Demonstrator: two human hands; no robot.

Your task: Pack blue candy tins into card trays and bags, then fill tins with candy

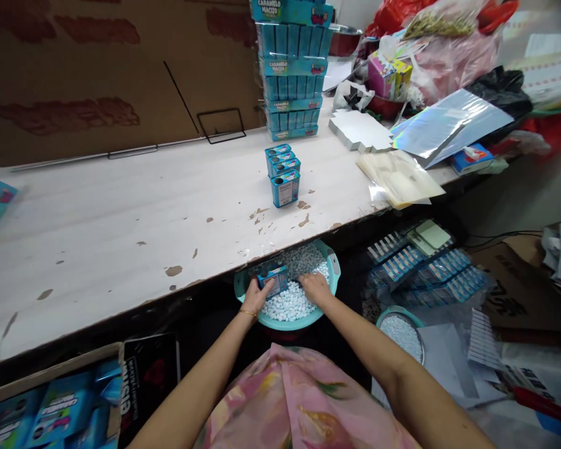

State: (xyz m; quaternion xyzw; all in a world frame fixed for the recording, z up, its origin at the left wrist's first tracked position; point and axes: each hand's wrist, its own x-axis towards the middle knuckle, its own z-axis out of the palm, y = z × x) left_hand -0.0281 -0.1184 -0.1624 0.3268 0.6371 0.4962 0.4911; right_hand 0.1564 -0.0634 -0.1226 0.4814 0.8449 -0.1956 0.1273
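Observation:
My left hand (pixel 257 295) is closed around a small blue printed candy tin (pixel 274 281), held tilted over the left side of a turquoise basin (pixel 331 255). Small white candies (pixel 287 304) fill much of the basin. On its right side, my right hand (pixel 315 287) reaches down into the candies. Its fingertips are hidden among the pieces, so I cannot make out what they hold. Several matching tins (pixel 285 188) stand in a short row on the white table (pixel 168 218) beyond the basin.
Stacked trays of blue tins (pixel 292 81) rise at the back beside a large cardboard box (pixel 121 68). Plastic sleeves (pixel 399 178) lie at the table's right. Below are packed blue tins (pixel 425 271) and a smaller bowl (pixel 402 333). An open carton (pixel 51 368) holds blue packages at lower left.

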